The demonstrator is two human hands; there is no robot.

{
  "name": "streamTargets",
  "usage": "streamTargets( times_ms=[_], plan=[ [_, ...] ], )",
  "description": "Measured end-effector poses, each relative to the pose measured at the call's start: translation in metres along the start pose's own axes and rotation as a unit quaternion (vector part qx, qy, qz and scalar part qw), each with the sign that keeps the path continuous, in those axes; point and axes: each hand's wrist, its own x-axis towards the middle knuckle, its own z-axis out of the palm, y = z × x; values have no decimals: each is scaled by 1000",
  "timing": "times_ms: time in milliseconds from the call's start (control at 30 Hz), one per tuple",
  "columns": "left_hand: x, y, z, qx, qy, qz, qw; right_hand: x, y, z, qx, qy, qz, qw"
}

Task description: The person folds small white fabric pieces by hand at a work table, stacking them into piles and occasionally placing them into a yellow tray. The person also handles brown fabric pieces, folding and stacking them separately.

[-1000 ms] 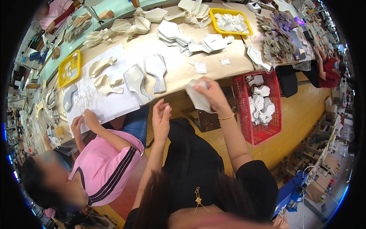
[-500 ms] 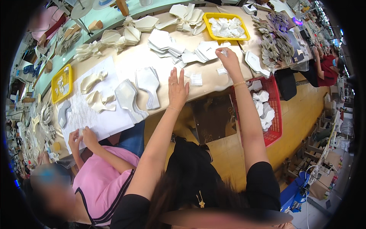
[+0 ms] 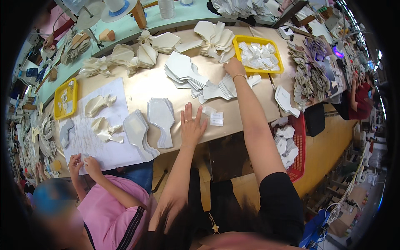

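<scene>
My left hand [image 3: 193,127] lies flat on the table with its fingers spread, holding nothing. Right beside its fingertips are small translucent white squares [image 3: 216,119]. Farther out, my right hand [image 3: 234,67] reaches over a fanned stack of white cut pieces [image 3: 227,88], at the near left corner of a yellow tray [image 3: 281,62]. Its fingers curl down and look closed; whatever they hold, if anything, is hidden beneath the hand. Small translucent white pieces [image 3: 260,56] fill that tray. Left of my left hand stand stacks of grey-white shaped pieces [image 3: 160,118].
A co-worker in pink [image 3: 118,204] sits close on my left, hands over a white sheet [image 3: 114,150]. Another yellow tray [image 3: 57,104] lies beyond. A red basket [image 3: 301,154] of white pieces stands below the table's right part. Grey pieces [image 3: 306,79] are heaped far right.
The view has shifted. My right hand has moved left, from beside the yellow tray's near edge to its left corner, and its fingers have turned down. My left hand stays flat on the table.
</scene>
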Motion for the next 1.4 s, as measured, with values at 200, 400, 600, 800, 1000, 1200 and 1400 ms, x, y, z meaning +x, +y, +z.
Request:
streamTargets(
  times_ms=[200,400,600,800,1000,1200,1400],
  plan=[
    [0,-5,4,0,16,-2,1000,19,21,-49,112,-43,-126,985],
    [16,15,-19,-95,111,-60,987,31,32,-92,342,-146,-122,920],
    [178,61,-3,-91,38,39,994,37,43,-102,405,-236,-137,873],
    [317,57,32,36,-203,74,976,51,42,-94,472,-232,-148,837],
    [334,30,29,-197,-163,-128,958,54,69,-110,598,-129,-151,777],
    [341,15,41,-282,-148,-147,937,61,86,-125,651,-50,-92,752],
    [336,2,46,-322,-73,-229,916,73,148,-184,774,156,-24,613]
  ],
)
